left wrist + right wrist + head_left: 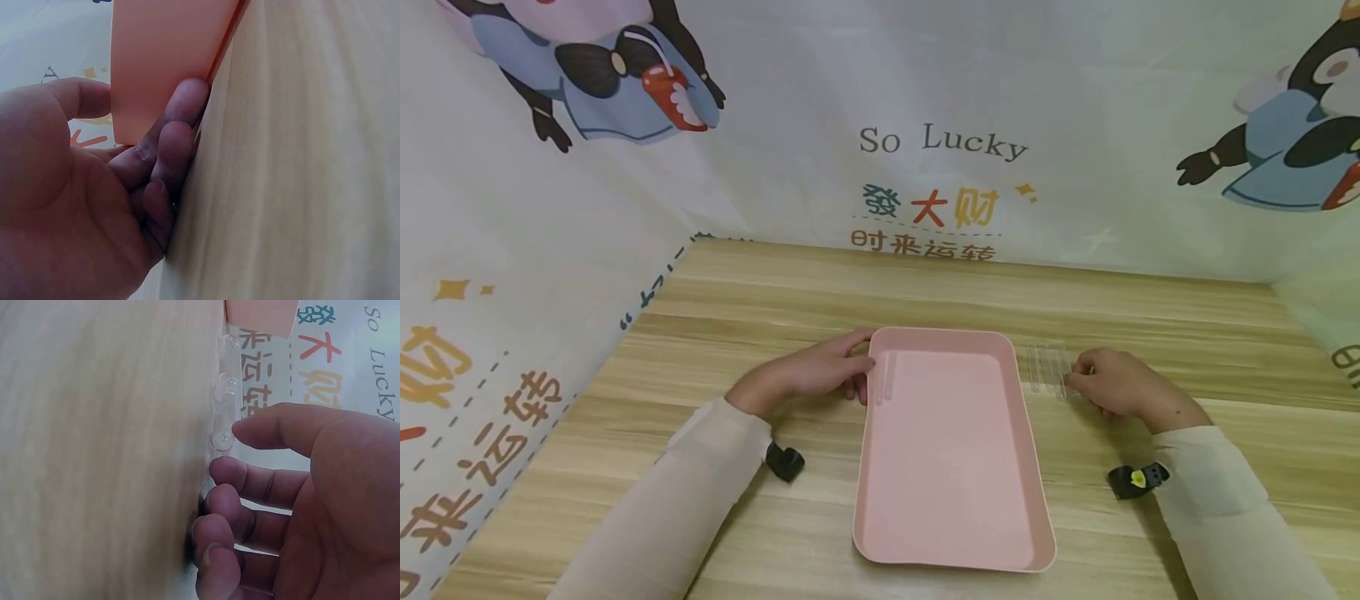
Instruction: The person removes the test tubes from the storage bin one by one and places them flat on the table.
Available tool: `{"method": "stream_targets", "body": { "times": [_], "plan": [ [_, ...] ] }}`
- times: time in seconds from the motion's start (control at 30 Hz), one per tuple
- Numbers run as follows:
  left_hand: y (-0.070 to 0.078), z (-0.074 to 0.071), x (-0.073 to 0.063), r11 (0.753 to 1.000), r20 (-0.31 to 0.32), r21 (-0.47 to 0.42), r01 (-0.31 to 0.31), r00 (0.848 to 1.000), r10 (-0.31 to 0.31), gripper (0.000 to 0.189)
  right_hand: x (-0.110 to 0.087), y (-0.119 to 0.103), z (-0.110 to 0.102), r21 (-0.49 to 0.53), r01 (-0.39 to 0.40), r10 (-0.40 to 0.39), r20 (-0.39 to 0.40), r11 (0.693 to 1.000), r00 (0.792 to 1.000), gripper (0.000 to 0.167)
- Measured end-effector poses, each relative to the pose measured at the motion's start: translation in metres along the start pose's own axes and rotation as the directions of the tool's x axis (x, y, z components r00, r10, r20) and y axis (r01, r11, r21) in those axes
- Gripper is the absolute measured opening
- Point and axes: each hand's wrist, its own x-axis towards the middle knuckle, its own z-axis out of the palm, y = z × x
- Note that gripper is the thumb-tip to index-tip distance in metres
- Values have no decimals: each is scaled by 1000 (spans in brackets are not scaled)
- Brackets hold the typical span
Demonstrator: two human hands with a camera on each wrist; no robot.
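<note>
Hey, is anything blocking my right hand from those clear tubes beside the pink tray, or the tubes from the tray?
Nothing visible stands between your right hand and the clear tubes; it's right beside the nearest one. Toward the pink tray, only its raised right wall intervenes, so they'd probably need lifting over it.

We observe the right hand, its thumb and bent fingers parted, at the nearest of several clear rounded pieces lined up on the wood-grain surface, contact being hard to judge, with a pink tray beyond and lettering on the pale backdrop.
</note>
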Motion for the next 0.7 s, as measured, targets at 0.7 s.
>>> {"method": "stream_targets", "body": {
  "times": [0.7],
  "plan": [
    [-1,0,0,1000,0,-6,-5,1000,5,50,-2,-8,-2,-28,9,-11,-57,1000,998,29]
  ]
}}
